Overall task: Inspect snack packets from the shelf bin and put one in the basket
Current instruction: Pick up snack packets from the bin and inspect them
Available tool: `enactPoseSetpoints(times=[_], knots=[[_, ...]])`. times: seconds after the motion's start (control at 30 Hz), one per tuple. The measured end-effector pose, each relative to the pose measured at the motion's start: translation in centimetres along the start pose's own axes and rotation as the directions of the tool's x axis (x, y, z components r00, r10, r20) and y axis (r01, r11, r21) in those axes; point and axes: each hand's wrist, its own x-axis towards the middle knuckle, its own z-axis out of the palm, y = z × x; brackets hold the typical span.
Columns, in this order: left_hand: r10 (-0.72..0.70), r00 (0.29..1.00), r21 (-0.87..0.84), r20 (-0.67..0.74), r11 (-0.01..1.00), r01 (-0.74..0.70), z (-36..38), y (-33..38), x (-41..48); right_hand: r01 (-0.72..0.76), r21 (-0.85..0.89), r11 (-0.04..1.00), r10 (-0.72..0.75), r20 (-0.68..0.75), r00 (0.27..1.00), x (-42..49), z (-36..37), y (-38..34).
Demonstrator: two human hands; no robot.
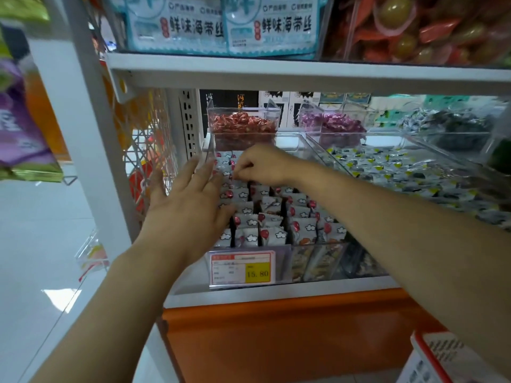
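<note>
The left grip (190, 200) hovered, fingers spread, over the clear shelf bin's (318, 261) left edge. The right grip (260, 164), fingers curled, pinched one of the snack packets (272, 233) standing in rows, near the bin's back. The red-rimmed basket (431, 355) sat lower right.

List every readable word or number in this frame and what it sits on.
"鲜味海带丝": left teal packet, upper shelf.
"鲜味海带丝": right teal packet beside it.
"15.80": yellow patch of the price tag below the snack packets.
Price tag small print, snack packets, back boxes: too blurred to read.
</note>
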Motion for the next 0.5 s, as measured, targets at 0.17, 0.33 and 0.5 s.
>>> enactPoseSetpoints(times=[0.17, 0.33, 0.5], knots=[[0.014, 1.000, -0.102, 0.019, 0.995, -0.012, 0.2, -0.2, 0.0, -0.080, 0.157, 0.984, 0.115, -0.225, 0.968, 1.3, -0.5, 0.6], [0.016, 1.000, -0.166, 0.023, 0.986, -0.012, 0.3, -0.3, 0.1, -0.119, -0.201, 0.972, 0.089, -0.153, 0.984, 3.0, 1.1, 0.8], [0.019, 1.000, -0.188, 0.012, 0.982, -0.016, 0.3, -0.2, 0.0, -0.127, -0.055, 0.990, 0.116, -0.172, 0.978, 2.8, 0.9, 0.7]])
